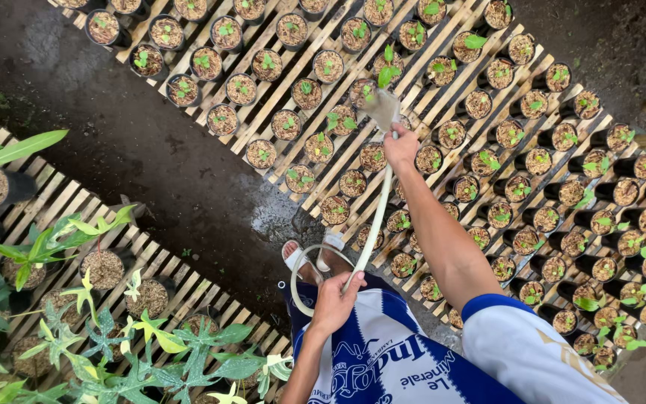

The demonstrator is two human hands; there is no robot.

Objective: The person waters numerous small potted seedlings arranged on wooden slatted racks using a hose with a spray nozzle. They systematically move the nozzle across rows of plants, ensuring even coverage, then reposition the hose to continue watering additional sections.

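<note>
Watering in progress, judging from the spray. The right hand (401, 148), fingers closed round the end of a pale hose (374, 224), directs water (381, 108) over far seedling pots (285, 123); the left hand (334, 303) grips the near hose loop. Small black pots on a slatted bamboo rack (420, 82) hold gritty soil and green seedlings. Aiming at drier pots would plausibly come next.
</note>
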